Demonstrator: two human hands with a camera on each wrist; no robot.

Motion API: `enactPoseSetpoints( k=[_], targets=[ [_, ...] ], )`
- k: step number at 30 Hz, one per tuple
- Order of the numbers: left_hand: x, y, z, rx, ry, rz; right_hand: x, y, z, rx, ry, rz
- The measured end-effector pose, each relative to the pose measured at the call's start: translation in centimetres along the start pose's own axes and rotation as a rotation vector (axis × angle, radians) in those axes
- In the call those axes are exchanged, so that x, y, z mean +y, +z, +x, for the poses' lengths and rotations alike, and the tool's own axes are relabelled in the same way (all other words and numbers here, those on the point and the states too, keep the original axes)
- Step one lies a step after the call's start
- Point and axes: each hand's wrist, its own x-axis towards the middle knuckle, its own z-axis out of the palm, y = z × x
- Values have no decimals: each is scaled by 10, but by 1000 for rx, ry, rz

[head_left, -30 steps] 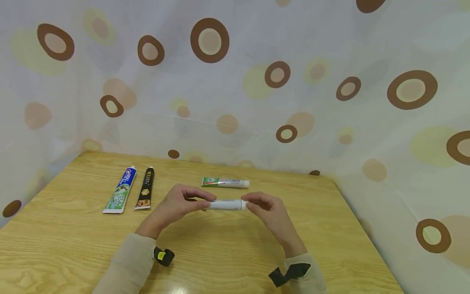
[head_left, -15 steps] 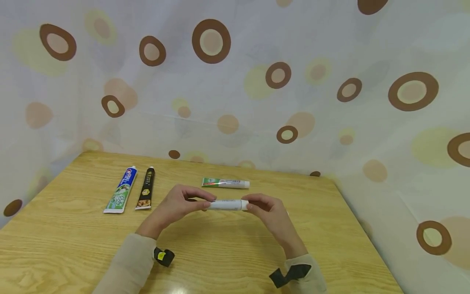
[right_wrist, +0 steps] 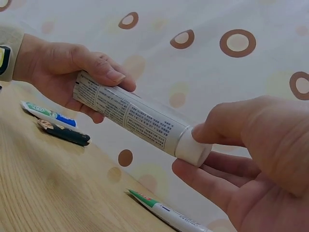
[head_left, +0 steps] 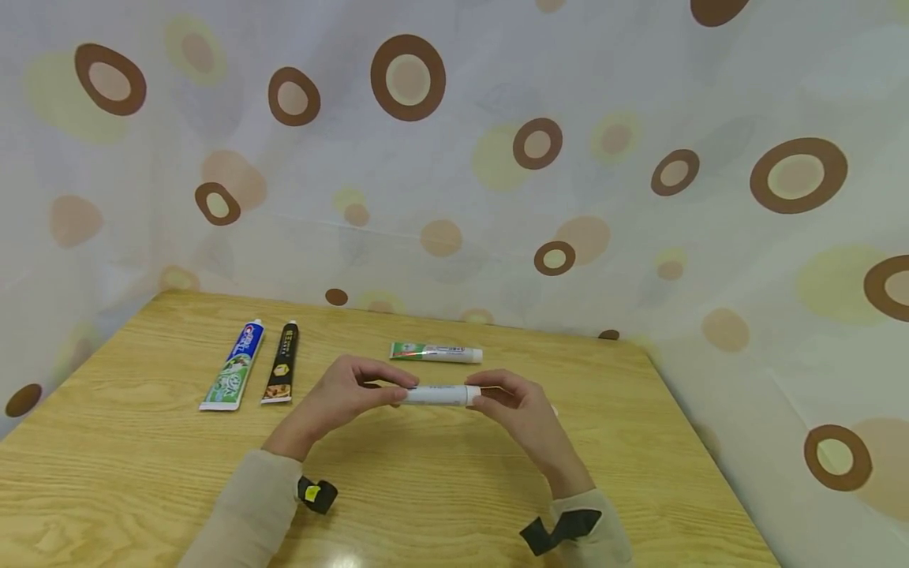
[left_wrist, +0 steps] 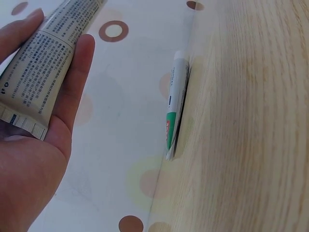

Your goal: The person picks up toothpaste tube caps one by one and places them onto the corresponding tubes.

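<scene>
Between both hands, a white toothpaste tube (head_left: pixel 435 395) is held level above the table. My left hand (head_left: pixel 348 394) grips its flat crimped end, thumb on one face and fingers on the other, as the right wrist view shows. Dense small print covers the face of the tube seen in both wrist views. At the other end, my right hand (head_left: pixel 524 406) pinches the white cap (right_wrist: pixel 191 149) between thumb and fingers. The cap sits on the tube's end. Behind the hands lies a green and white toothpaste tube (head_left: pixel 436 353), its white cap pointing right.
On the left of the wooden table (head_left: pixel 398 505) lie a blue and green toothpaste tube (head_left: pixel 233 367) and a slim black toothpaste tube (head_left: pixel 281 363), side by side. A patterned curtain (head_left: pixel 454 197) closes off the back and right edges.
My right thumb and fingers have shifted slightly on the cap. The tube and my left hand stay in place, and the tubes on the table have not moved.
</scene>
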Motion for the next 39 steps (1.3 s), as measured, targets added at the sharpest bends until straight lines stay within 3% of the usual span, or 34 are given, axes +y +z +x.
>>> enactPoseSetpoints(
  k=[4,9,26,39],
  targets=[
    [-1,0,0,-4,0,-7,0,1,0,-30,0,26],
    [-1,-1,1,-2,-11,-3,-2,1,0,-7,39,55],
    [-1,0,2,-29,-26,33,-3,2,-1,44,29,-7],
    [-2,0,3,-63,-14,86,-3,3,2,73,95,5]
  ],
)
